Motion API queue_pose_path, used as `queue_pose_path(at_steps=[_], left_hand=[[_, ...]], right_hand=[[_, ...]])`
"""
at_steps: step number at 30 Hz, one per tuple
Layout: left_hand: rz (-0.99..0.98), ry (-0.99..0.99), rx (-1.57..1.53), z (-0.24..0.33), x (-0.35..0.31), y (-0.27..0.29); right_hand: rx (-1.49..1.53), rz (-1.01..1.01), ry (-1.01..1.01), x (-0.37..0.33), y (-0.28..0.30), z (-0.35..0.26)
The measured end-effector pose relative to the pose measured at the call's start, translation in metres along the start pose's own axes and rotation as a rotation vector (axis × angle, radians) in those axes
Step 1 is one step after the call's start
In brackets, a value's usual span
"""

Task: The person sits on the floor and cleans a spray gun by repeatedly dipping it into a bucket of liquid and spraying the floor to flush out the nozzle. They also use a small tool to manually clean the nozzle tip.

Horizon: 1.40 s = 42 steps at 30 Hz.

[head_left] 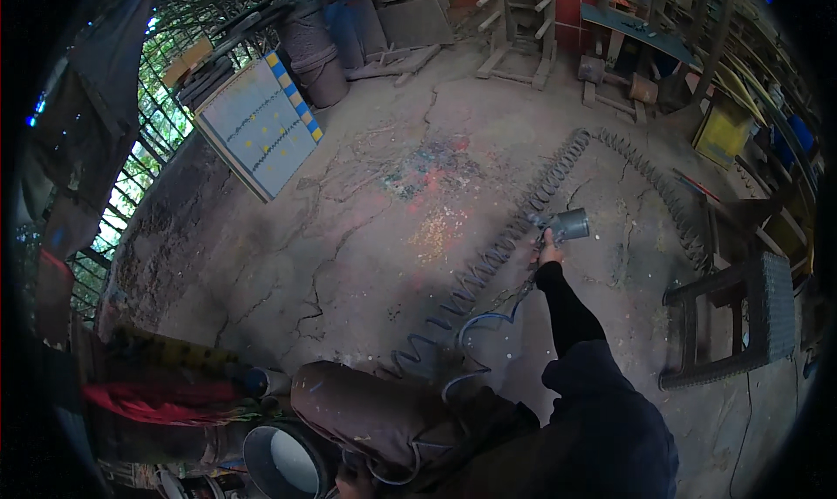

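Observation:
My right hand (551, 249) is closed round the handle of a spray gun (571, 224) with a grey metal cup, held out over the floor at the right of centre. A thin blue hose (488, 318) curves from near the gun back toward my body. Down at the lower edge, my left hand (354, 482) shows only in part, beside a dark bucket (250, 455) with pale liquid in it. Shadow hides its fingers. Between my hands lies what looks like my bent leg (375, 403) in brown cloth.
A dark coiled hose (488, 265) loops across the cracked, paint-stained floor (375, 237). A white board with a blue and yellow edge (266, 128) leans at the left, near stacked buckets (321, 76). A dark woven stool (767, 316) lies on the right; wooden frames (516, 28) stand behind.

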<state>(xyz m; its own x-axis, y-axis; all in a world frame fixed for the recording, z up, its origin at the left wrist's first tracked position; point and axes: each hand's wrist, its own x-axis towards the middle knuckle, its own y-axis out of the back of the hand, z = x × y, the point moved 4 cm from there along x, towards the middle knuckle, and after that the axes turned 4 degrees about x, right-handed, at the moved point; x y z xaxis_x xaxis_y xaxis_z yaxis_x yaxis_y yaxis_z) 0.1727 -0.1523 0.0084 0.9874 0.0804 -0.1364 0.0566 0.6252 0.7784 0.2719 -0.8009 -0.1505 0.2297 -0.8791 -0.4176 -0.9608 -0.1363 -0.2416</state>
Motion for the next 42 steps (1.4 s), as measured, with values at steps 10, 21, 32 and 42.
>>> queue_pose_path(at_steps=[10, 21, 32, 42], left_hand=[[0.302, -0.116, -0.388, 0.084, 0.0, 0.064], [0.304, 0.159, -0.698, 0.109, 0.055, 0.063], [0.049, 0.062, -0.748, 0.193, 0.143, 0.037], [-0.124, 0.183, -0.833, 0.187, 0.157, 0.023]], right_hand=[[0.049, -0.91, -0.415, -0.134, -0.07, 0.023], [-0.179, -0.955, -0.335, -0.132, -0.182, 0.061], [-0.39, -0.33, 0.088, 0.11, -0.214, 0.188], [-0.193, 0.468, 0.56, 0.25, -0.116, 0.072]])
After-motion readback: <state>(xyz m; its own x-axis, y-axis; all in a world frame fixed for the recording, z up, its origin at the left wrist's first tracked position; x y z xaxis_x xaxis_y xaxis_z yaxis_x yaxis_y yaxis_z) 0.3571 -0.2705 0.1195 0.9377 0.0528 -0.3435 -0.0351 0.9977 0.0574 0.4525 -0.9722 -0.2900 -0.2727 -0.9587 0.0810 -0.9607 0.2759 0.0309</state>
